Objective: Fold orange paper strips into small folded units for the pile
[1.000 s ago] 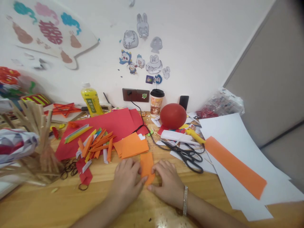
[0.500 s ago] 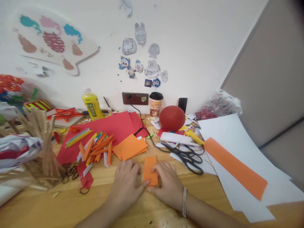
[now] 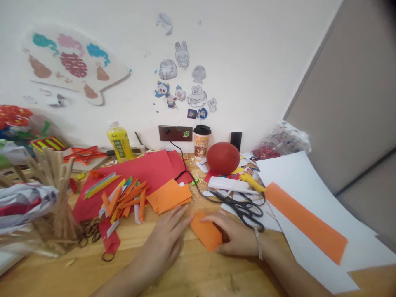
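A small piece of orange paper (image 3: 206, 233) lies at a slant on the wooden table in front of me. My right hand (image 3: 236, 235) grips its right side, thumb at the lower corner and index finger across the top. Just left of the paper is my left hand (image 3: 167, 233), its fingers stretched out and holding nothing; one fingertip is close to the paper's edge, and contact cannot be made out. Beyond both hands sits a stack of orange paper pieces (image 3: 173, 194), beside a pile of folded orange strips (image 3: 131, 198).
Black scissors (image 3: 244, 208) lie right of the paper stack, near a yellow glue gun (image 3: 252, 181) and a red balloon (image 3: 223, 158). White sheets (image 3: 297, 177) carry a long orange strip (image 3: 306, 222). Wooden sticks (image 3: 58, 181) stand at left. A cup (image 3: 201, 142) and bottle (image 3: 120, 142) stand behind.
The orange paper has turned from upright to slanted and shifted right with my right hand. My left hand has come off it, its fingers straightening.
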Demonstrator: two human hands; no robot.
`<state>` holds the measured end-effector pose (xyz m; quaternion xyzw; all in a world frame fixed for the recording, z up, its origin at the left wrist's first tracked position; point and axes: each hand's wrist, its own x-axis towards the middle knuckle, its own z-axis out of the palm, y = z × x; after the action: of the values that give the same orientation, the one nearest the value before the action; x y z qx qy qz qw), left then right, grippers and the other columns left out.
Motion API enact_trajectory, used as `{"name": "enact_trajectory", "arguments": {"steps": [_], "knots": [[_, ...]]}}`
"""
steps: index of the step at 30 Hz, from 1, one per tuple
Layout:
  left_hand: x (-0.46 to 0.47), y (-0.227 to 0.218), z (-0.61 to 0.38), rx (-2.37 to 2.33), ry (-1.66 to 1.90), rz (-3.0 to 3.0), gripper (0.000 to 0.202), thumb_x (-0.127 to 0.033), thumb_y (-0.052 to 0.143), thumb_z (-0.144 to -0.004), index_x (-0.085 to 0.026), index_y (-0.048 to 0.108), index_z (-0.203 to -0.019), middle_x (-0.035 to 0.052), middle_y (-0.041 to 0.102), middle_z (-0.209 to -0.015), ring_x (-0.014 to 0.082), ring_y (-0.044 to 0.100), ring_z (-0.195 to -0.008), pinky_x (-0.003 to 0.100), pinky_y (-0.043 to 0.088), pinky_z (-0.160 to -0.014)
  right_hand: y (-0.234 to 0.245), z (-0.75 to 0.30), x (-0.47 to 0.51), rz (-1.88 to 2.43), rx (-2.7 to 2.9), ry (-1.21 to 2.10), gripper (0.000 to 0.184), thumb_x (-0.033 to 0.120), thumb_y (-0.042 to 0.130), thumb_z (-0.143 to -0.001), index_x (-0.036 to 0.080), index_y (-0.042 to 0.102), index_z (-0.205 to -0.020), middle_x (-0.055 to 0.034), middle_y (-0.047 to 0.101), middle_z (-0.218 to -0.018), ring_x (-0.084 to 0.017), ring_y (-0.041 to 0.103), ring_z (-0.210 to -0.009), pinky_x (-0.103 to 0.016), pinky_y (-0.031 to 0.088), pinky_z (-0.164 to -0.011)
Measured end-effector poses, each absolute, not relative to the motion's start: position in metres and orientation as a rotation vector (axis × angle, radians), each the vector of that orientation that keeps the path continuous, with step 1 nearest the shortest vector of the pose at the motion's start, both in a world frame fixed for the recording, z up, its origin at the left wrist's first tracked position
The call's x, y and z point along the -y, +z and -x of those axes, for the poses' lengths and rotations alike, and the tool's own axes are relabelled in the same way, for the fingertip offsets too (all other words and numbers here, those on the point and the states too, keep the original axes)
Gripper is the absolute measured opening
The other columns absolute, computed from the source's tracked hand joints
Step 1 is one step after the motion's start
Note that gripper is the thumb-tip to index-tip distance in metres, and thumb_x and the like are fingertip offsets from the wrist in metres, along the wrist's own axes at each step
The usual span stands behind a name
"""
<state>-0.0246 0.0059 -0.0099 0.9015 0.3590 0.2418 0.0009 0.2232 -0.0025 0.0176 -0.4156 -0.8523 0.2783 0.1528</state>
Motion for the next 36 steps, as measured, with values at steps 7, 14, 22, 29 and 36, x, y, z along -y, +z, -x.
{"name": "enact_trajectory", "arguments": {"steps": [7,14,22,29,36], "knots": [[0.001,-0.005,0.021,-0.765,0.771,-2.762,0.051,-0.007,0.037,-0.087,-0.033,0.039,-0.131,0.0058,0.054,-0.12,0.019,0.052,-0.106,0.034,0.047,-0.087,0.012,-0.228,-0.002,1.049,2.486,0.732,0.064,0.002,0.048,-0.059,0.024,0.05,-0.12,-0.0042,0.053,-0.114,-0.02,0.045,-0.104,-0.033,0.036,-0.09],[0.007,0.003,0.016,-0.627,0.64,-2.586,0.034,-0.006,0.039,-0.087,-0.023,0.055,-0.112,0.0042,0.058,-0.091,0.0146,0.054,-0.084,0.024,0.046,-0.074,0.009,-0.217,0.001,1.109,2.408,0.236,0.032,0.006,0.052,-0.075,0.023,0.061,-0.102,-0.0063,0.055,-0.108,-0.021,0.044,-0.1,-0.035,0.036,-0.086],[0.009,0.014,0.015,-0.548,0.798,-2.893,0.021,-0.013,0.04,-0.091,-0.018,0.06,-0.095,0.0057,0.06,-0.08,0.0167,0.052,-0.077,0.029,0.045,-0.071,0.019,-0.212,0.016,1.021,2.609,0.263,0.015,0.03,0.059,-0.077,0.023,0.065,-0.088,-0.0002,0.061,-0.061,-0.015,0.052,-0.059,-0.026,0.035,-0.058],[0.026,0.007,-0.006,-0.325,0.705,-2.931,0.013,-0.019,0.045,-0.092,-0.021,0.058,-0.094,0.0007,0.063,-0.097,0.0161,0.05,-0.095,0.027,0.041,-0.082,0.015,-0.215,0.012,1.2,2.398,0.572,0.021,0.017,0.047,-0.082,0.022,0.065,-0.092,-0.0011,0.07,-0.081,-0.014,0.062,-0.071,-0.023,0.04,-0.066],[0.027,-0.012,-0.003,-0.458,0.792,-3.086,0.025,-0.017,0.033,-0.095,-0.017,0.057,-0.087,0.0038,0.061,-0.082,0.0157,0.05,-0.073,0.029,0.041,-0.07,0.018,-0.212,0.012,1.225,2.201,0.625,0.021,0.014,0.047,-0.079,0.019,0.065,-0.086,-0.0026,0.068,-0.08,-0.015,0.06,-0.074,-0.024,0.042,-0.068]]}}
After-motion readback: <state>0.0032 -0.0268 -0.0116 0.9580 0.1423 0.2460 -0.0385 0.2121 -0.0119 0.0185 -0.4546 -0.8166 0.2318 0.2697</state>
